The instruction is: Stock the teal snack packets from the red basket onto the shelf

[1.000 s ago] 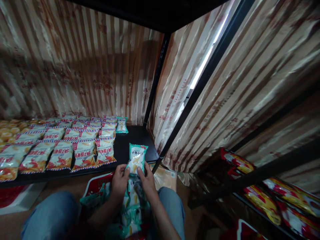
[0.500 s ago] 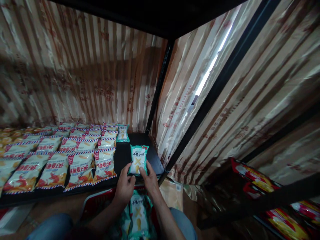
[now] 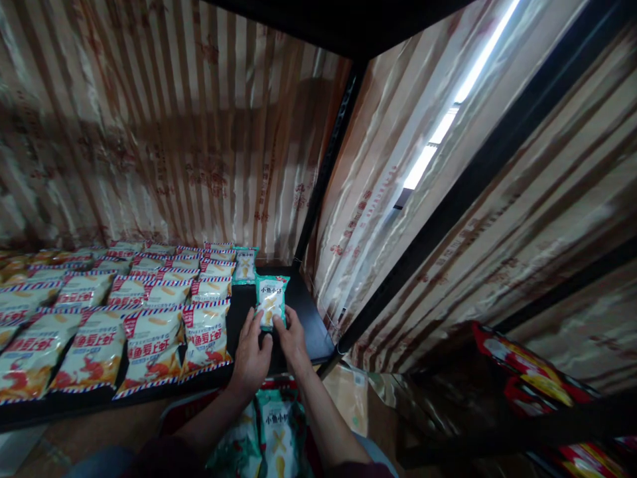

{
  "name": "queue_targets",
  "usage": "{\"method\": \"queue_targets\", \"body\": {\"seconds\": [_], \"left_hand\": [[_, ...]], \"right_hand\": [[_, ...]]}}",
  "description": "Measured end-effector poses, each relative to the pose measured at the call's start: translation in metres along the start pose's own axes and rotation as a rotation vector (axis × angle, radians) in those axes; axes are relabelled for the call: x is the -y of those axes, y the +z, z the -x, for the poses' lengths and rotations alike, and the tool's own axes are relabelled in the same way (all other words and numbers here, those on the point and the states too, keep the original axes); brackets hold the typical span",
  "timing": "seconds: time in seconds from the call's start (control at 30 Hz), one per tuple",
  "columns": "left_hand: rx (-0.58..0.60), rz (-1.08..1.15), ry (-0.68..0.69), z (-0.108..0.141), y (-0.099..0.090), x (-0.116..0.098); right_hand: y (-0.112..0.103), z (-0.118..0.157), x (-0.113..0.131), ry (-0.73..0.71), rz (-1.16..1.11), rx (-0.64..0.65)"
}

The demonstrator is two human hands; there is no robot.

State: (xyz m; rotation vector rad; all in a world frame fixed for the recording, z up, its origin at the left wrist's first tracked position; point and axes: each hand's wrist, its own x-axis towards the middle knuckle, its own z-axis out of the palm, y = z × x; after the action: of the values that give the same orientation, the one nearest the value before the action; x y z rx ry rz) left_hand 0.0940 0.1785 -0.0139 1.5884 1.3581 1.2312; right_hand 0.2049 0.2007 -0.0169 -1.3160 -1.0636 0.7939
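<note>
A teal and white snack bag [image 3: 271,300] is held upright over the black shelf [image 3: 309,317], between my two hands. My left hand [image 3: 251,355] has its fingers against the bag's lower left side. On the lower right, my right hand [image 3: 292,336] grips the bag with thumb in front. A matching teal bag [image 3: 245,265] stands at the back of the shelf, just left of and behind the held one. Below my forearms, a red basket [image 3: 172,418] holds several more teal bags [image 3: 277,435].
Rows of white and red snack bags [image 3: 205,335] fill the shelf to the left. A black post [image 3: 331,162] rises at the back corner, with a thicker slanted post [image 3: 448,212] on the right. Striped curtain [image 3: 223,146] hangs behind. Red and yellow packs [image 3: 532,372] lie at lower right.
Both hands have moved the held teal bag farther back over the shelf, slightly left, closer to the standing teal bag. The camera view has shifted a little.
</note>
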Motion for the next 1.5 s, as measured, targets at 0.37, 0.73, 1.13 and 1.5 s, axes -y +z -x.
{"method": "queue_targets", "body": {"seconds": [0.37, 0.73, 1.13, 1.5], "left_hand": [[-0.104, -0.141, -0.005, -0.021, 0.007, 0.017], [-0.125, -0.066, -0.039, -0.033, 0.014, 0.026], [-0.093, -0.025, -0.131, -0.047, 0.014, 0.027], [-0.101, -0.021, -0.133, -0.049, 0.015, 0.033]], "right_hand": [[0.023, -0.03, -0.012, -0.041, 0.17, -0.004], [0.038, -0.054, -0.009, -0.045, 0.258, 0.013], [0.052, -0.071, -0.017, -0.037, 0.299, 0.05], [0.058, -0.078, -0.018, -0.061, 0.333, 0.09]]}}
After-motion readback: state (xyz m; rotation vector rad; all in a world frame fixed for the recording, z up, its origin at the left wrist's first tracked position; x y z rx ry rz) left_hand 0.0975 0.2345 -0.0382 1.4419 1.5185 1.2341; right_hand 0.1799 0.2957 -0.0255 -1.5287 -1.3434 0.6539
